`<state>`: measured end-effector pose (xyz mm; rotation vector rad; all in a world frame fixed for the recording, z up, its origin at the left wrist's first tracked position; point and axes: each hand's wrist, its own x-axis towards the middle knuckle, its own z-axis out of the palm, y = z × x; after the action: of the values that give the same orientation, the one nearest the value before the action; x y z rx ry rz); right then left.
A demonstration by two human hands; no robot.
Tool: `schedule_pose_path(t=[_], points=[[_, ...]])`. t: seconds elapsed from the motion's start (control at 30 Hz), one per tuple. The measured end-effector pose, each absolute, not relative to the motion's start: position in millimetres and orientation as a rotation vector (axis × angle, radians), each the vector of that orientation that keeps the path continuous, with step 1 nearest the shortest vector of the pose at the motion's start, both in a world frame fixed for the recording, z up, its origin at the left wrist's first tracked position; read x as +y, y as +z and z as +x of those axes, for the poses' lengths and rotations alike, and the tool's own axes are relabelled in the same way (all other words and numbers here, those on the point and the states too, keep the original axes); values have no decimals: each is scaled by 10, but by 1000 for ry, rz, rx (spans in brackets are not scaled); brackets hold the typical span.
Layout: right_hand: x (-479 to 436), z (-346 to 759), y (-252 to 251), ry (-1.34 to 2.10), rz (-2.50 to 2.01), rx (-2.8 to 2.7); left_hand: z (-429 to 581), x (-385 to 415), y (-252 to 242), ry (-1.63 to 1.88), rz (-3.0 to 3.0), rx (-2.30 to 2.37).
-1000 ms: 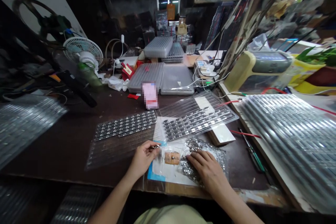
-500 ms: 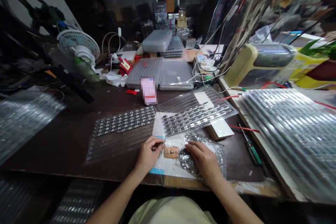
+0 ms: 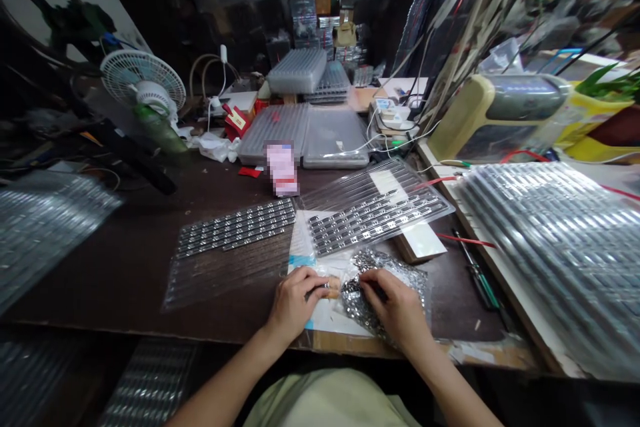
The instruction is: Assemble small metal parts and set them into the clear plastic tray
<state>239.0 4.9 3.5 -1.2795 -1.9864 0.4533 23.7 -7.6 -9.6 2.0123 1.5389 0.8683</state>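
Heap of small shiny metal parts [image 3: 357, 307] lies on a clear plastic bag at the near edge of the desk [image 3: 125, 273], directly under the right hand [image 3: 397, 300]. The right grip, thumb and forefinger drawn near each other, touches the heap's upper left side; whether it pinches a part cannot be told. Left of the heap, just beside it, sits a small tan block [image 3: 333, 291] above a white sheet [image 3: 325, 318]. The left hand [image 3: 295, 297] reaches over the block's left end, and a glint of metal shows at its fingertips; whether that grip is closed on it is unclear. Beyond the hands, a clear ribbed tray [image 3: 220, 283] on the left and another clear ribbed tray [image 3: 345, 195] on the right carry slanting rows of metal pieces [image 3: 240, 223].
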Motion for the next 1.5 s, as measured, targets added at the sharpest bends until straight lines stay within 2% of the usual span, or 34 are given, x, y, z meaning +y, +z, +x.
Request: schedule_pose_path(t=[0.33, 0.47, 0.6, 0.9, 1.07, 1.17, 1.5], points=[[53, 2316, -17, 563, -1319, -1963, 275, -66, -51, 818, 2023, 1559], [25, 2066, -38, 560, -1354, -2004, 221, -31, -71, 1049, 1777, 1519], [19, 1864, -61, 383, -1370, -2117, 155, 2, -111, 1236, 1565, 1534], [24, 1918, -62, 267, -1374, -2239, 168, 9, -126, 1234, 1581, 1511], [61, 2338, -44, 40, -1223, -2538, 167, 14, -132, 1199, 1539, 1521], [41, 2563, -40, 20, -1168, -2653, 162, 20, -138, 1178, 1507, 1526], [89, 2457, -105, 70, -1224, -2447, 281, 27, -51, 1103, 1745, 1510]])
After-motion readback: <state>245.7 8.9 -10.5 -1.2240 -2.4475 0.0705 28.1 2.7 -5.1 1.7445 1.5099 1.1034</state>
